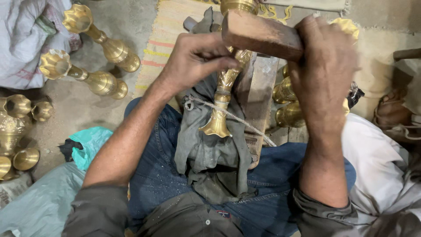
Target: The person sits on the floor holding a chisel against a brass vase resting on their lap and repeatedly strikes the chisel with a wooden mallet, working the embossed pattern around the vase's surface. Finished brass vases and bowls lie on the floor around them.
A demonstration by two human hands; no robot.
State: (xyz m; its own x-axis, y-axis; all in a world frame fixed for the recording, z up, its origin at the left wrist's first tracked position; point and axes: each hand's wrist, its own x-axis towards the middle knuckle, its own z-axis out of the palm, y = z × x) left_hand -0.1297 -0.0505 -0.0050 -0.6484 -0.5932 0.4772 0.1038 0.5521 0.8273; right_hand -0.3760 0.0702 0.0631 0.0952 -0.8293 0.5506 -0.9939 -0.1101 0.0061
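**A:** What sits closest to the lens?

**B:** I see my own lap first: blue jeans (158, 175) with a grey cloth (206, 153) draped over them. On that cloth lies a brass stand (223, 94), flared foot toward me, stem running away along a wooden block (258, 87). A thin cord (228, 115) crosses the stem and pins it down.

**A:** And the hands?

**B:** My left hand (195, 57) is pinched narrow at the upper stem; whatever it holds there is too small for me to tell. My right hand (322, 70) is wrapped tight round a wooden mallet (261, 35), whose head hangs just above the stem.

**A:** Room to move?

**B:** Tight on the right: more brass pieces (287, 103) crowd the block's edge under my wrist. To the left, bare floor (83, 109) opens before two brass stands (94, 59) lying on their sides and small brass cups (26, 158) near the frame's edge. A striped mat (160, 39) lies beyond my left hand.
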